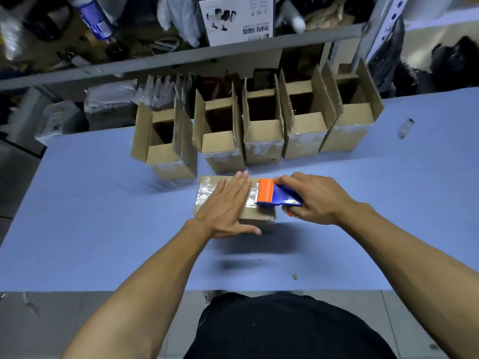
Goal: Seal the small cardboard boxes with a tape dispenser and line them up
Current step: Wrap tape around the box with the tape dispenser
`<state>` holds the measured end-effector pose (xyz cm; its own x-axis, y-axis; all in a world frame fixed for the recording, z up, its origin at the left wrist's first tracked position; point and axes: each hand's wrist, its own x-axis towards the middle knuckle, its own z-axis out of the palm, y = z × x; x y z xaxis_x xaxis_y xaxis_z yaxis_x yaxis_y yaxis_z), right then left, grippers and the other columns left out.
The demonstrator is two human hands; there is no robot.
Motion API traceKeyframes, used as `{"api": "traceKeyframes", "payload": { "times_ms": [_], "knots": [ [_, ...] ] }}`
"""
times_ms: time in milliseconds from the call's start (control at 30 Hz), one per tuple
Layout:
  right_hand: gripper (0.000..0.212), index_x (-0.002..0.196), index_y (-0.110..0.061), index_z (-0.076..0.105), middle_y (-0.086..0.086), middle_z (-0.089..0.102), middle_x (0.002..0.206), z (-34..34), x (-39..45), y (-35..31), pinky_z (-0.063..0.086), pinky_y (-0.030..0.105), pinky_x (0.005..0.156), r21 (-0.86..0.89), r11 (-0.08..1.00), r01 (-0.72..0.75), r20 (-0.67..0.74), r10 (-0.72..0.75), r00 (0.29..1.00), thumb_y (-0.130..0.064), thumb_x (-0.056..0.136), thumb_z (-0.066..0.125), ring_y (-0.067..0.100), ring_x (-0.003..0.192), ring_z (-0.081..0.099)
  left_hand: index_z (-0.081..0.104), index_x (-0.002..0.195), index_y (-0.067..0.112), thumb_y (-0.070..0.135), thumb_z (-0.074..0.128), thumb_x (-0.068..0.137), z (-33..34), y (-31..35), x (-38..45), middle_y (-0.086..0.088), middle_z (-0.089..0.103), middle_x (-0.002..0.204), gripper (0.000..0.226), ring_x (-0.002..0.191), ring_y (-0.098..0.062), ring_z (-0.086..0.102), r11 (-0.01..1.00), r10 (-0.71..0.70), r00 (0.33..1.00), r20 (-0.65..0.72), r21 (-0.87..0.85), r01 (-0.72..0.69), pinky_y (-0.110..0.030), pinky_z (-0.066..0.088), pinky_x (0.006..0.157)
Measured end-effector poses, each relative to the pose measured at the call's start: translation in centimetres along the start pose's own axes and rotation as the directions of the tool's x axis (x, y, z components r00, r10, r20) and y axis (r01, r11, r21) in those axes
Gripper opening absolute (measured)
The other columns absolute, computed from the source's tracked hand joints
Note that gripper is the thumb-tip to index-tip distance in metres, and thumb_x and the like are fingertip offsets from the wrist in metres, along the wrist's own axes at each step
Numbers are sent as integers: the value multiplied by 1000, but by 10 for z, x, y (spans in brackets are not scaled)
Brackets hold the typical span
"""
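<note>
A: The tablecloth (77, 203) was a plain pale blue, and the five open boxes (261, 130) across the upper middle were brown cardboard.

B: The tape dispenser (274, 194) at centre right was blue with an orange roller. Shiny clear tape streaked the brown closed box (207, 193), and a white carton with black print (236, 19) stood at top centre.

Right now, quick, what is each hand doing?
Left hand: open, straight fingers pressing flat on the taped brown cardboard box.
Right hand: closed in a grip round the blue and orange plastic tape dispenser.
</note>
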<state>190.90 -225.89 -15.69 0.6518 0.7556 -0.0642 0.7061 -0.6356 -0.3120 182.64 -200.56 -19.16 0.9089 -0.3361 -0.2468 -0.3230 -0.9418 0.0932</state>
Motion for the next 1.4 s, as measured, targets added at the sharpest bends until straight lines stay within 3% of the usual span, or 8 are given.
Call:
{"api": "traceKeyframes", "payload": {
  "times_ms": [200,333,600,733,933,1067,1267,1400],
  "knots": [
    [64,144,-34,38,-4,57,117,7,0,-1,33,29,65,8,1000,11,-14,-11,1000,-46,86,63,24,100,58,-7,157,7,90,45,69,2,16,26,-8,-15,165,131,150,-17,-20,996,-40,999,-25,-84,38,-32,-21,117],
    [68,148,-34,32,-3,55,121,12,-3,2,34,27,67,39,999,23,0,-23,1000,-48,89,64,22,101,56,-9,157,7,89,43,72,4,16,22,-7,-18,164,129,149,-16,-23,997,-43,999,-27,-64,41,-32,-21,117],
    [62,142,-37,37,-7,56,117,13,-31,28,44,31,70,49,997,-60,6,60,998,-45,86,63,21,100,58,-9,156,6,94,30,68,-4,22,23,-10,-18,164,131,151,-23,-19,998,-66,996,52,20,65,-51,-4,122],
    [57,135,-37,39,-5,56,108,20,-33,24,43,32,67,105,991,-77,20,75,997,-43,84,62,23,93,58,-13,154,4,94,35,69,-5,47,37,-11,-25,162,133,148,-26,-26,994,-106,990,89,22,105,-67,-9,115],
    [57,136,-37,39,-6,57,110,22,-40,27,47,33,70,129,987,-100,-8,102,995,-44,85,63,20,94,57,-6,157,13,76,46,80,-3,52,42,-3,-21,164,112,150,-24,-21,995,-99,994,36,22,99,-72,-3,112],
    [60,139,-37,38,-8,56,111,26,-52,28,46,32,72,202,972,-123,-5,126,992,-47,86,63,17,95,56,-4,158,15,70,52,80,0,49,40,0,-16,165,111,151,-22,-17,993,-116,993,37,8,116,-71,-3,112],
    [65,143,-38,36,-6,54,115,17,-67,40,46,33,71,35,985,-167,60,165,984,-70,88,48,21,99,58,-5,158,14,70,51,82,0,50,40,0,-15,165,110,151,-22,-17,993,-118,992,31,17,118,-69,-5,112],
    [59,143,-37,39,-1,55,118,16,-47,21,36,31,64,-107,987,-124,53,130,990,-68,92,40,27,97,60,-5,157,13,78,46,80,2,51,39,1,-15,165,114,151,-22,-17,994,-106,994,25,-9,107,-70,-4,112]
  ]
}}
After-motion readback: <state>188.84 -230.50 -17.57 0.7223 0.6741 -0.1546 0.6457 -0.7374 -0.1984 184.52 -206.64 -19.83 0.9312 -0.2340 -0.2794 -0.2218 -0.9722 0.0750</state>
